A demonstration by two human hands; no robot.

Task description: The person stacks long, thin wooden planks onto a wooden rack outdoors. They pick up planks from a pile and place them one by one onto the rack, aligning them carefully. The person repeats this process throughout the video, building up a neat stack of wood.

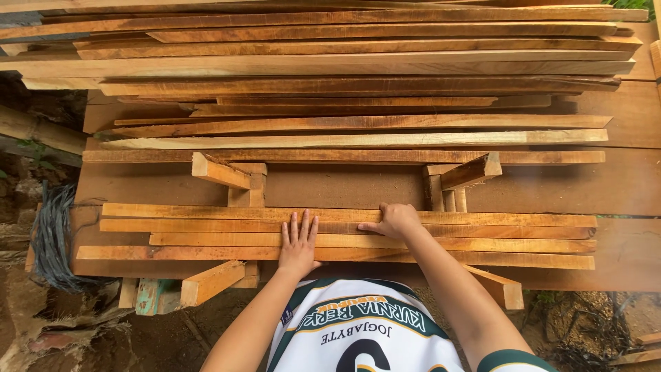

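On the near edge of the brown work surface (564, 200), four long thin wooden slats (482, 231) lie side by side, running left to right, edges touching or nearly so. Left hand (299, 242) lies flat on them, palm down, fingers spread and straight; it presses and closes on nothing. Right hand (394, 220) is curled into a loose fist on the second slat from the far side, index finger pointing left along the grain; no grasp visible, though the underside of the fist is hidden. Judgement: both hands bear down to keep the slats flush and level, not to lift them.

The slats do not rest on the surface itself. They bridge short wooden blocks: one pair at left (220, 172), one at right (468, 172), with further block ends sticking out below the near edge (210, 281). Judgement: the blocks hold the row off the board so it sits even.

Beyond the blocks, a large stack of rough planks (358, 76) fills the far half of the view, layered unevenly, ends ragged. It closes off the far side, so there is little room to push anything forward.

At left, a bundle of dark wire or cord (51, 241) hangs beside the surface, with a bamboo pole (38, 131) behind it. Bare earth and debris lie below. The person's white and green jersey (358, 331) fills the bottom centre.
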